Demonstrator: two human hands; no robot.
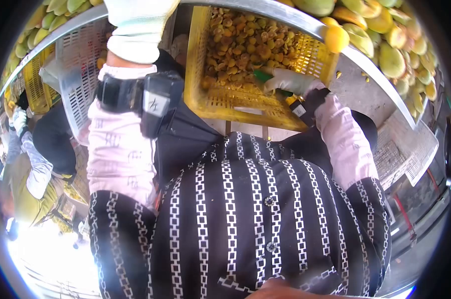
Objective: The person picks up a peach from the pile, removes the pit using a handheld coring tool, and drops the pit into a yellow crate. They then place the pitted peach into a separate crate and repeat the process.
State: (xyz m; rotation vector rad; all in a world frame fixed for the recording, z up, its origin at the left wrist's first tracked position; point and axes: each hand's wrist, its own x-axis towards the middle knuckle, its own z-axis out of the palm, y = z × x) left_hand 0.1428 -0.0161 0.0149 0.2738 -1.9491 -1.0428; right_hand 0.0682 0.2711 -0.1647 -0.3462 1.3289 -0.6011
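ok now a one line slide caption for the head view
Gloved right hand holding a green object over a yellow perforated crate of orange fruit pieces.

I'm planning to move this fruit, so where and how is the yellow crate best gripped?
Probably by the two side rims of the yellow crate, one hand on each, coming from the wearer's side: both rims are exposed, while its far end disappears behind the metal edge. The many fruit pieces inside favour a level hold.

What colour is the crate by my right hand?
The plastic crate is yellow, clearest in the head view.
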